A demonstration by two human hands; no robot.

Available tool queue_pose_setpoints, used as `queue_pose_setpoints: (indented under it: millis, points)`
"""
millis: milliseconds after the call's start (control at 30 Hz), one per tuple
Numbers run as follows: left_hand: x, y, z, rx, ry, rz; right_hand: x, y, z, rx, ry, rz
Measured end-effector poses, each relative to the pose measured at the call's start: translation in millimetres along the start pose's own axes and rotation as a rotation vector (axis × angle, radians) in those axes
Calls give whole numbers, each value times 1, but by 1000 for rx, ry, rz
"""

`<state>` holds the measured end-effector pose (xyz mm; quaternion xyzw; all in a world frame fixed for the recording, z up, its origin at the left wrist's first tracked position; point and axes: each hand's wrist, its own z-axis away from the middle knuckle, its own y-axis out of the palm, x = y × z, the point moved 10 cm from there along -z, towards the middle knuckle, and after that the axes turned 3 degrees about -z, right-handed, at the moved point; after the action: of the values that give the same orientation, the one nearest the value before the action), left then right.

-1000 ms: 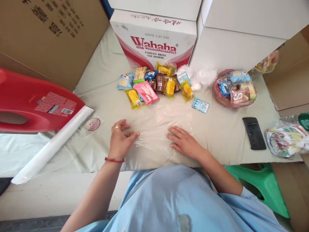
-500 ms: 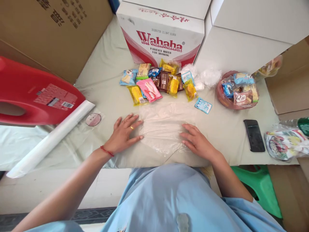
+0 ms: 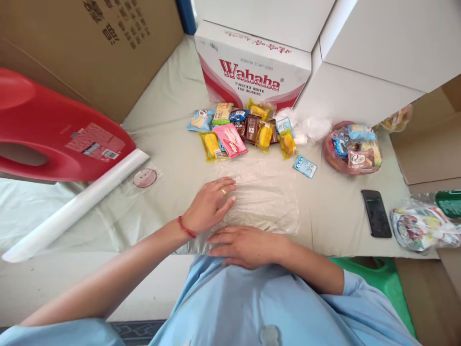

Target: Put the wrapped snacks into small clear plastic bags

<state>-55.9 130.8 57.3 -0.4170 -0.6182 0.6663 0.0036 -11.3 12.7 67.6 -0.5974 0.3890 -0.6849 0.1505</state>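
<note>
A thin, clear plastic sheet or bag [image 3: 268,199] lies flat and slightly wrinkled on the cloth-covered table. My left hand [image 3: 212,202] rests on its left side, fingers stretched out toward the right. Closer to my body, my right hand [image 3: 248,245] lies flat across the sheet's near edge, fingers pointing left. Just beyond the sheet is a pile of wrapped snacks, among them a pink packet [image 3: 230,140], a yellow packet [image 3: 212,145] and a brown packet [image 3: 251,128]. A small light-blue sachet [image 3: 305,166] lies to their right.
A pink bowl [image 3: 329,156] of snacks and a black phone [image 3: 376,214] are on the right. At the left stand a red jug [image 3: 54,120] and a long white roll [image 3: 79,204]. A Wahaha carton [image 3: 252,67] and white boxes line the back.
My right hand has moved left and toward my body, onto the sheet's near edge. My left hand has shifted right onto the sheet. The camera view has also shifted slightly.
</note>
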Motion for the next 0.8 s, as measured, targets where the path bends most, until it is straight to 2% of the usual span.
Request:
queue_pose_setpoints:
  millis: [67,133,300,367,433,533,633,700,800]
  points:
    - [9,18,7,21,-34,-111,-6,-15,7,-40,12,-68]
    - [20,30,16,22,-67,-220,-30,-44,16,-140,111,-76]
    - [26,42,26,25,-63,-328,-128,-132,30,-422,627,195]
    - [26,41,25,22,-65,-345,-154,-156,19,-468,745,277]
    - [25,41,23,25,-64,-354,-170,-169,-4,-456,770,331]
    - [25,41,22,35,-66,-357,-184,-171,-36,-379,784,404]
    - [26,41,23,33,-75,-347,-191,-174,-42,-374,818,436]
    - [26,41,23,29,-76,-339,-192,-185,-28,-467,816,406]
    - [26,41,24,25,-74,-331,-185,-212,20,-775,790,272]
